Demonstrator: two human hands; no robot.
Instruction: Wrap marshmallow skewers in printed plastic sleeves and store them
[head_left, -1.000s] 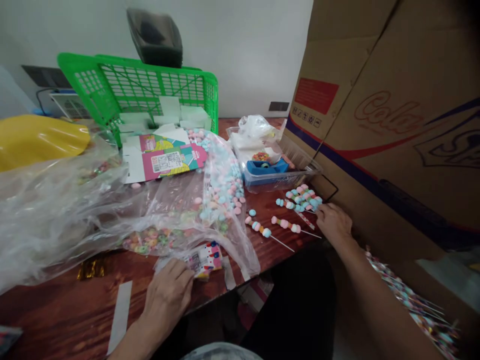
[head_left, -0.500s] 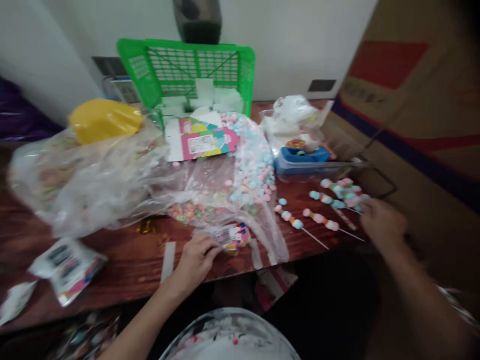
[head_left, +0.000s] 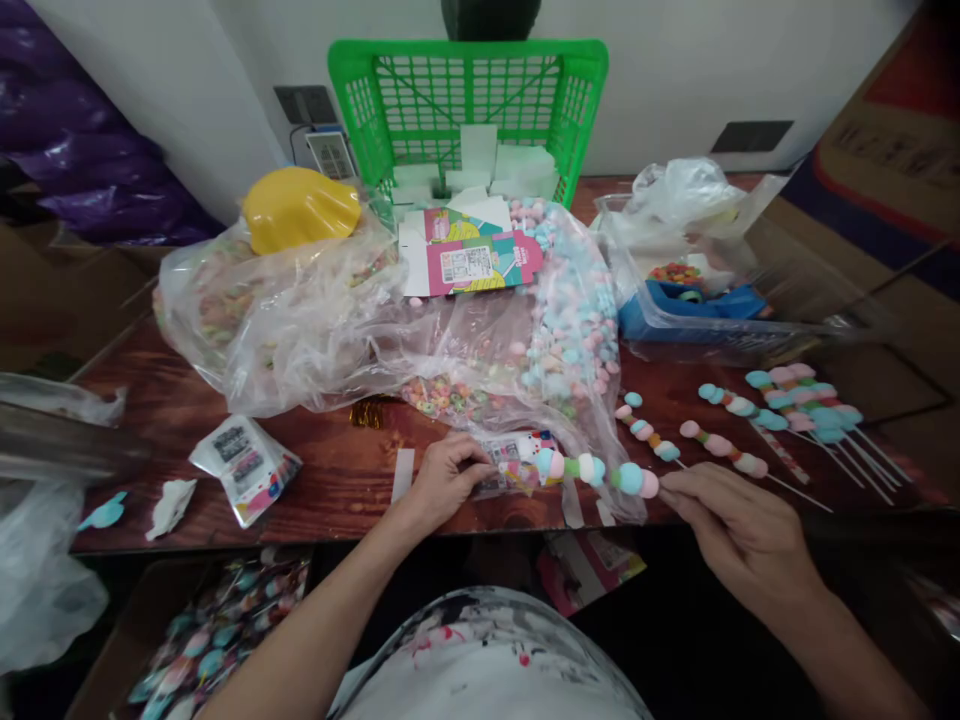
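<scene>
My right hand (head_left: 739, 525) pinches the end of a candy skewer (head_left: 592, 470), a row of pink, blue, white and green sweets whose stick is hidden by the fingers. The skewer's far tip lies over a small printed plastic bag (head_left: 517, 455) at the table's front edge. My left hand (head_left: 446, 485) is closed on the left end of that bag. To the right rest more candy skewers: a pile (head_left: 814, 400) with white sticks, a pink one (head_left: 724, 450) and another (head_left: 649, 435) beside the large clear bag (head_left: 574, 300) of pink and blue sweets.
Behind stand a green basket (head_left: 469, 70) and a clear tub (head_left: 675, 325). At left are a bag of ring sweets (head_left: 225, 290), a yellow wrapper (head_left: 300, 210) and a stack of printed bags (head_left: 247, 465). Below sits a box of wrapped sweets (head_left: 217, 630); cartons (head_left: 885, 190) rise at right.
My right hand has moved left from the pile, bringing a candy skewer to the printed bag. My left hand stays at the bag. The view has shifted, so the table appears further right.
</scene>
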